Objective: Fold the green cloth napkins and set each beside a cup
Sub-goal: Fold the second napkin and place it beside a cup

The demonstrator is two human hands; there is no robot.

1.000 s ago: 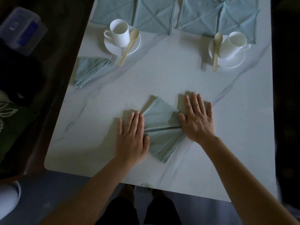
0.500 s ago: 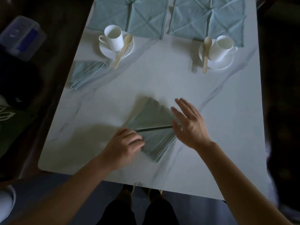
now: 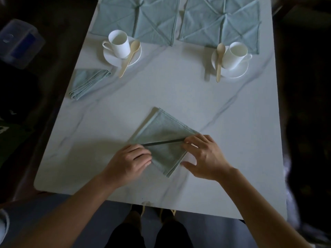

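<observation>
Head view: second napkin [image 3: 162,149] mid-fold on the surface.
One folded napkin [image 3: 88,83] lies beside left cup [image 3: 119,43]; left hand [image 3: 129,163] grip pinches a corner, right hand [image 3: 206,158] presses, thumb apart; flat napkins [image 3: 138,18] wait.

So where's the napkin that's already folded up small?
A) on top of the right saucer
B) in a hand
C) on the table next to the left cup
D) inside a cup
C: the folded napkin lies flat on the table, just beside the left cup and its saucer.
</observation>
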